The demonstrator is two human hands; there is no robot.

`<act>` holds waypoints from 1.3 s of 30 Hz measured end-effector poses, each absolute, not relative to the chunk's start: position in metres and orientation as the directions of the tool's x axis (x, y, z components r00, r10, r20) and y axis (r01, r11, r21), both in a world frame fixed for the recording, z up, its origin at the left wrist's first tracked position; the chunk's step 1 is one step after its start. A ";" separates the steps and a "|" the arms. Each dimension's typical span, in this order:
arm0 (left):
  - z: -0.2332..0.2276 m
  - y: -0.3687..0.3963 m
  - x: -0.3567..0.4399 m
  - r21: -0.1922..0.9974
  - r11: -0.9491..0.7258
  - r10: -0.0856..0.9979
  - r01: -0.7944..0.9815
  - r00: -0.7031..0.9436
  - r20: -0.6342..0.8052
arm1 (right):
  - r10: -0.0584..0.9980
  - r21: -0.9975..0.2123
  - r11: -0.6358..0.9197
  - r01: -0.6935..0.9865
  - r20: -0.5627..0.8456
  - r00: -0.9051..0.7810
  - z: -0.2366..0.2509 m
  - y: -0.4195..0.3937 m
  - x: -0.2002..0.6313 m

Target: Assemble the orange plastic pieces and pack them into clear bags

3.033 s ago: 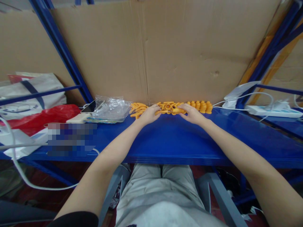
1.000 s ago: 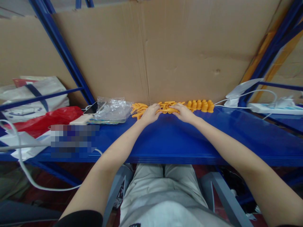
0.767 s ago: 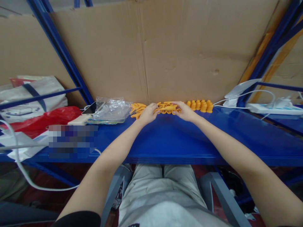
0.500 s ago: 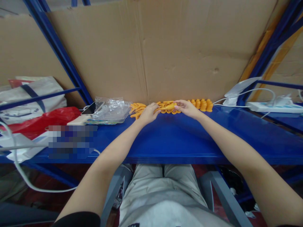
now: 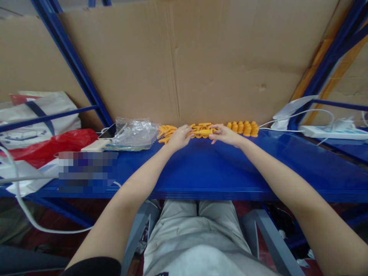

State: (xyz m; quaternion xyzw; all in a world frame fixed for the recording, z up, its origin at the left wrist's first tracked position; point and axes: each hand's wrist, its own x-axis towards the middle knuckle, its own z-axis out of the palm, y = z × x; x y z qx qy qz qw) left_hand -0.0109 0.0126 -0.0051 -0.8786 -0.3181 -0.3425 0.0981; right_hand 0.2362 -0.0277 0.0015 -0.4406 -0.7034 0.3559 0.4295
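Blue shelf backed by cardboard. Along the cardboard foot: clear plastic bag and phone left of the orange pile, upright orange caps right of it, power strip farther right. Left hand and right hand both pinch one orange piece (ends hidden by fingers), held just above the pile.

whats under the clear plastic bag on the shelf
Under the clear bag a phone pokes out at its left edge, and a flat colourful packet shows along its front. The crumpled plastic hides whatever else lies beneath, and what is inside it.
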 end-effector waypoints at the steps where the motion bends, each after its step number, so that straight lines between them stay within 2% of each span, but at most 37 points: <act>1: -0.005 0.013 -0.011 0.044 -0.778 0.490 0.627 0.562 0.667 | 0.925 -0.883 0.357 0.306 0.288 -0.247 0.001 -0.028 0.237; 8: -0.004 0.012 -0.011 0.016 -0.807 0.431 0.590 0.571 0.699 | 0.936 -0.900 0.329 0.286 0.269 -0.228 0.004 -0.033 0.235; 15: -0.004 0.011 -0.010 0.000 -0.794 0.450 0.607 0.589 0.671 | 0.957 -0.909 0.273 0.314 0.223 -0.187 0.005 -0.036 0.233; 23: -0.004 0.007 -0.009 -0.042 -0.763 0.465 0.645 0.592 0.658 | 0.918 -0.905 0.340 0.254 0.261 -0.298 0.001 -0.033 0.238; 26: -0.005 0.005 -0.008 -0.045 -0.774 0.451 0.632 0.599 0.661 | 0.932 -0.922 0.289 0.259 0.208 -0.299 0.002 -0.035 0.237; 33: -0.011 0.007 -0.003 -0.028 -0.763 0.476 0.646 0.590 0.652 | 0.987 -0.917 0.087 0.390 0.027 -0.157 0.009 -0.042 0.232; 39: -0.013 0.011 -0.004 -0.025 -0.752 0.484 0.658 0.578 0.657 | 0.976 -0.942 0.146 0.303 0.087 -0.198 0.005 -0.040 0.234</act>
